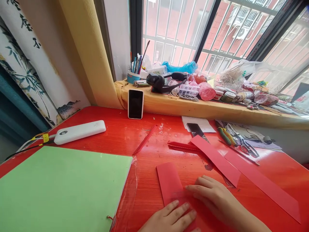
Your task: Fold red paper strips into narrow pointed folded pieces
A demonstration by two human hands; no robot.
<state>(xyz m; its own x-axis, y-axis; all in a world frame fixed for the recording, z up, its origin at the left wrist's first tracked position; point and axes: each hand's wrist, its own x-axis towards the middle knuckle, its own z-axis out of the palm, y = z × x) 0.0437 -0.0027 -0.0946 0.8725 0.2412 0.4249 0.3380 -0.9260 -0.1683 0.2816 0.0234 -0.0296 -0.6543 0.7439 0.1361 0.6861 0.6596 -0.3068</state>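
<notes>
A red paper strip (169,180) lies on the red table in front of me, its near end running under my hands. My left hand (170,217) rests flat on its lower part, fingers spread and palm down. Along the strip's right edge is my right hand (214,196), fingers stretched toward the paper and its thumb hidden beneath. To the right lie two more strips, a shorter red strip (217,159) and a long red strip (263,185). Farther back are a narrow folded red piece (145,139) and another folded red piece (183,146).
A green board (62,187) covers the left side, with a white power bank (80,132) behind it. A phone (135,104) leans against the sill. Pliers (227,135), scissors (246,146) and a dark phone (196,130) lie at right. Craft supplies crowd the windowsill.
</notes>
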